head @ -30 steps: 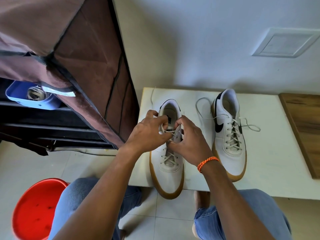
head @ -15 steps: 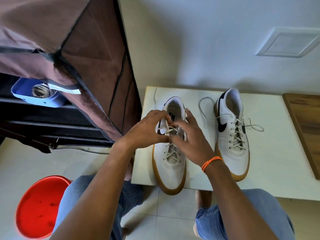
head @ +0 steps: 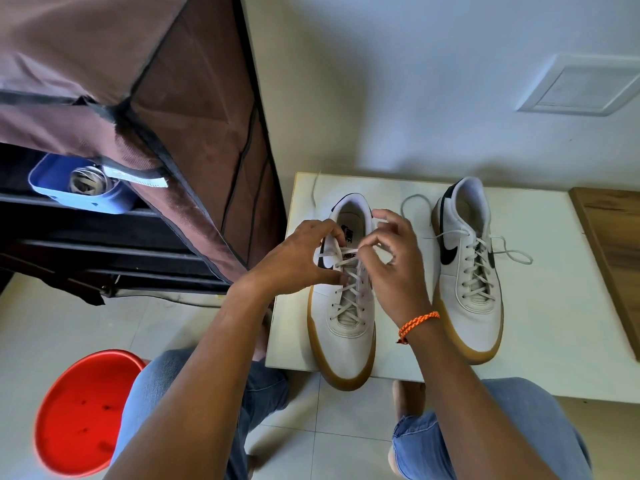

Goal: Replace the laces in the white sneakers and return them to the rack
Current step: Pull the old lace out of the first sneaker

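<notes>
A: Head view. Where are the white sneakers?

B: Both stand on the white counter (head: 540,306), toes toward the person. The left sneaker (head: 341,327) sits near the counter's left edge, its gum-soled toe hanging a little over the front edge. The right sneaker (head: 474,292) stands apart from it, further to the right.

A: And the hands?

B: Both are over the left sneaker's throat. The left hand (head: 304,254) has its fingers curled at the upper eyelets, pinching the lace (head: 348,263) on that side. The right hand (head: 391,258) pinches the same lace between thumb and forefinger just above the tongue; its other fingers are bent and raised. An orange bracelet (head: 417,323) sits on that wrist.

A: How far is the lacing?

B: The left sneaker's lace crosses all the way up to where the fingers hold it. The right sneaker is laced too, its loose ends (head: 512,252) lying untied on the counter on both sides.

A: What else is around?

B: A brown fabric-covered rack (head: 180,133) stands at the left, with a blue tray (head: 83,192) on a dark shelf inside. A red bucket (head: 83,414) is on the tiled floor beside the person's jeans-clad knee. A wooden board (head: 613,258) lies at the counter's right edge, and a white wall plate (head: 585,86) is above.
</notes>
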### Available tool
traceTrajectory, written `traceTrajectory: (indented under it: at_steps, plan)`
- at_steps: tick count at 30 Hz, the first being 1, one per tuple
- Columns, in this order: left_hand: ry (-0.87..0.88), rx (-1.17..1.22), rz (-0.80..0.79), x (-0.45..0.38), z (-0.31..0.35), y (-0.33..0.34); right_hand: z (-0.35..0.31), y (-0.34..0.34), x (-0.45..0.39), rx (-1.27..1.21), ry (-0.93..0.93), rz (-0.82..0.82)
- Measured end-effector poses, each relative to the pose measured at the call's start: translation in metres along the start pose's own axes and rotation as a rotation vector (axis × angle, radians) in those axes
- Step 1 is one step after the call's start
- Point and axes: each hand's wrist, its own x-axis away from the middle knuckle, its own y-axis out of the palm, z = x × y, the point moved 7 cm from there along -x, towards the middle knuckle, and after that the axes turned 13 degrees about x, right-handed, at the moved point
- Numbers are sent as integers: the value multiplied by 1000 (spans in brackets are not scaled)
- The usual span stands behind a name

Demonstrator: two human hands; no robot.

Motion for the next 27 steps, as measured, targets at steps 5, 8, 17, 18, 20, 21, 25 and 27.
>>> traceTrajectory:
  at_steps: [5,8,17,18,20,21,25,27]
  plan:
    - [-8,24,-1,0,-2,0,5,-14,-1,72,52,104]
    - [-3,29,7,-1,-2,0,-11,-2,2,248,-90,24]
    - [-14,53,-1,-2,-5,0,-4,4,1,201,-48,8]
    - [-18,53,-2,-2,-5,0,-5,-4,-2,157,-20,57]
    - [-20,58,-1,-2,-5,0,-6,-19,-4,113,24,140]
    - [-19,64,1,-2,-5,0,-7,-22,-5,134,20,156]
    - [-13,76,5,-2,-4,1,-9,-2,1,301,-64,7]
    - [-8,88,3,-2,-3,1,-7,13,7,377,-77,-80]
